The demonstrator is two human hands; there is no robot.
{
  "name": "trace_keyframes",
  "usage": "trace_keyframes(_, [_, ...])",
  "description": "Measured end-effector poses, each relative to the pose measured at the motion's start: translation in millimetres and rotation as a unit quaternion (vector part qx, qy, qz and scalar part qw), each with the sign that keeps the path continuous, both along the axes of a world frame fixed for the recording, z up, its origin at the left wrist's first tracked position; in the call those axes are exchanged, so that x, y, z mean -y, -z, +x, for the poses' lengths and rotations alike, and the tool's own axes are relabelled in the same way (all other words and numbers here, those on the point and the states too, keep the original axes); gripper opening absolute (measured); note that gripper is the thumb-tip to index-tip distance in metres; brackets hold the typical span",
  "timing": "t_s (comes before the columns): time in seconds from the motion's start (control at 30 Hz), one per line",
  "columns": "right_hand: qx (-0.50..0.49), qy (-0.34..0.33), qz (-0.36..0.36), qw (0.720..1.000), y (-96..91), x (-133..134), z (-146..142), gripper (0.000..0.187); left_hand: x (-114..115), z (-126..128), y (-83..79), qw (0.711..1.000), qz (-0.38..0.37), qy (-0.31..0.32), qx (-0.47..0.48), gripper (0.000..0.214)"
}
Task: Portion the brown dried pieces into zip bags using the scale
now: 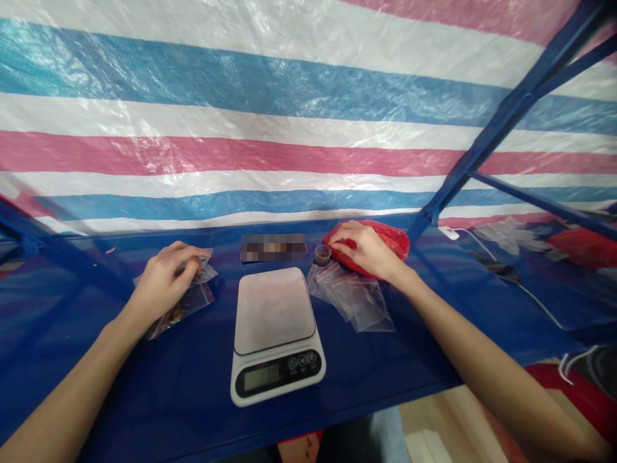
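Observation:
My left hand [164, 276] is at the left, its fingers curled over small clear zip bags [195, 299] with brownish contents. Thumb and fingertips close on the edge of the upper bag. On the right, my right hand [364, 247] lies over a red plastic bag [393, 238], fingertips drawn together beside a small clear cup [322, 254]. Whatever those fingertips pinch is too small to make out. Several flat zip bags [359, 299] are spread below that hand. Between the hands stands a white digital scale [274, 312] with a bare platform and a lit display.
Behind the scale lies a dark rectangular object [274, 248], its surface pixelated. Blue metal posts [482, 148] and a striped plastic sheet [270, 154] bound the blue table [193, 386]. A white cable [530, 296] and more plastic bags [511, 238] lie far right.

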State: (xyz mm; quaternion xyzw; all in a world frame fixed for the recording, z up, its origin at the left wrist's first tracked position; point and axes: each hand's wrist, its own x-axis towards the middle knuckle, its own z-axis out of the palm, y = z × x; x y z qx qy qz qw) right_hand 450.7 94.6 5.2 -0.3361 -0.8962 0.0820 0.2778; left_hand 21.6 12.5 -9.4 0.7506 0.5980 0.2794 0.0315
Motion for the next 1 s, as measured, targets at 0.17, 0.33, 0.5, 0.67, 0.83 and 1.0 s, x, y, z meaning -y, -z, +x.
trace_keyframes(0.17, [0.113, 0.028, 0.032, 0.993, 12.9, 1, 1, 0.007, -1, 2, 0.0, 1.000, 0.009, -0.005, 0.011, 0.042])
trace_keyframes(0.33, [0.141, 0.046, 0.036, 0.988, 25.5, 1, -3, 0.007, -1, 1, 0.6, 1.000, 0.016, -0.012, 0.004, 0.043])
trace_keyframes(0.5, [0.055, 0.086, 0.058, 0.993, 14.5, 1, -3, 0.008, -2, 0, 1.7, 1.000, 0.018, -0.005, -0.002, 0.044])
trace_keyframes(0.67, [-0.082, 0.086, 0.019, 0.993, 8.0, 6, -13, 0.006, -2, 0, 1.6, 1.000, 0.019, -0.003, -0.002, 0.042])
trace_keyframes(0.83, [-0.036, 0.021, 0.011, 0.999, 13.1, 16, -29, 0.017, -2, 1, 1.3, 1.000, 0.024, -0.002, 0.002, 0.044])
trace_keyframes(1.0, [0.094, 0.036, 0.080, 0.992, 14.9, 28, -48, 0.018, 0, 4, -1.7, 1.000, 0.015, -0.001, 0.003, 0.044])
